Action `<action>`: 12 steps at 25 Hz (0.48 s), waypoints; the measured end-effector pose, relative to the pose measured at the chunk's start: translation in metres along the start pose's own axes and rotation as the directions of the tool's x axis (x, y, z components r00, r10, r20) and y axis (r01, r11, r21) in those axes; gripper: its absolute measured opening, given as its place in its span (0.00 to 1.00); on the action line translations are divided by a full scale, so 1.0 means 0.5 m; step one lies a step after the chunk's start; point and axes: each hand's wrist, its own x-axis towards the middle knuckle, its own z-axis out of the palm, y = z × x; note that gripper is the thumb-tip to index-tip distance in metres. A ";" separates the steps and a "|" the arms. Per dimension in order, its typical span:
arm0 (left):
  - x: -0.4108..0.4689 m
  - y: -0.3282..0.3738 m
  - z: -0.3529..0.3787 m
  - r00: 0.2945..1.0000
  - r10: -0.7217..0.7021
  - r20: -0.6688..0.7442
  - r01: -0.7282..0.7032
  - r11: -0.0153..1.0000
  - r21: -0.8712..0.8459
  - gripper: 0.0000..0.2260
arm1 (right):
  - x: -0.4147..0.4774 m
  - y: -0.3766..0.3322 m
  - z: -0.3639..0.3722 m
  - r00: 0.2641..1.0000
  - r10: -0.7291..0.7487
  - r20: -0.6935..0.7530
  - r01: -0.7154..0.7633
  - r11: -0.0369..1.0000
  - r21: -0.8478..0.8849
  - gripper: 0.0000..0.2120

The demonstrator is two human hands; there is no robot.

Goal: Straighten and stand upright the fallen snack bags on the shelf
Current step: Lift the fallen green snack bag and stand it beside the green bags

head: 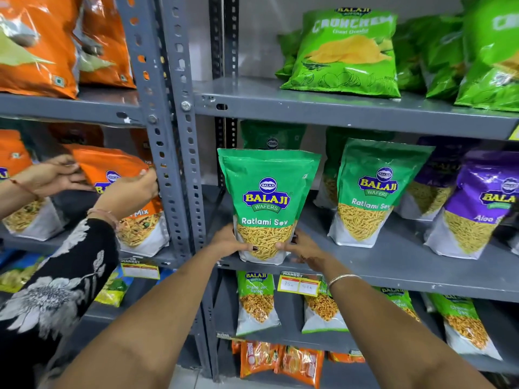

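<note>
A green Ratlami Sev bag [266, 192] stands upright at the front left of the middle grey shelf [393, 265]. My left hand [229, 241] grips its lower left corner and my right hand [302, 247] grips its lower right corner. Another green bag [271, 136] stands behind it, mostly hidden. A second Ratlami Sev bag [370, 192] stands upright to the right, and a purple bag [477, 209] stands beyond that.
Another person's hands [129, 189] in a black flowered sleeve hold an orange mix bag [112, 169] on the left rack. A grey perforated post [174, 136] divides the racks. Green Crunchem bags [348, 51] stand on the top shelf, smaller green bags [257, 301] below.
</note>
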 end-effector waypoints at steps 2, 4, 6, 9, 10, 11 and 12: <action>-0.012 0.010 0.002 1.000 -0.001 -0.004 0.001 0.999 0.037 0.32 | -0.008 -0.006 0.003 1.000 -0.003 0.003 0.003 1.000 -0.002 0.33; -0.019 0.017 0.001 1.000 -0.007 -0.004 0.007 0.999 0.052 0.31 | -0.013 -0.009 0.007 1.000 -0.006 -0.001 0.006 1.000 0.011 0.32; -0.022 0.021 0.002 1.000 0.008 -0.013 -0.007 0.999 0.046 0.30 | -0.016 -0.011 0.010 1.000 -0.004 -0.003 0.004 1.000 0.018 0.32; -0.024 0.027 -0.002 0.999 0.010 0.042 -0.012 0.999 0.050 0.30 | -0.025 -0.017 0.009 1.000 0.010 -0.004 -0.010 1.000 -0.024 0.33; -0.023 0.032 -0.009 0.992 -0.050 0.119 0.040 0.996 0.085 0.31 | -0.025 -0.016 0.000 1.000 0.016 0.002 -0.016 0.999 -0.049 0.34; -0.019 0.042 -0.020 0.969 -0.148 0.196 0.117 0.980 0.161 0.31 | -0.032 -0.019 -0.015 0.999 0.044 -0.011 -0.045 0.995 -0.091 0.35; -0.012 0.053 -0.031 0.923 -0.293 0.251 0.210 0.927 0.310 0.31 | -0.035 -0.022 -0.039 0.996 0.082 -0.040 -0.086 0.988 -0.125 0.32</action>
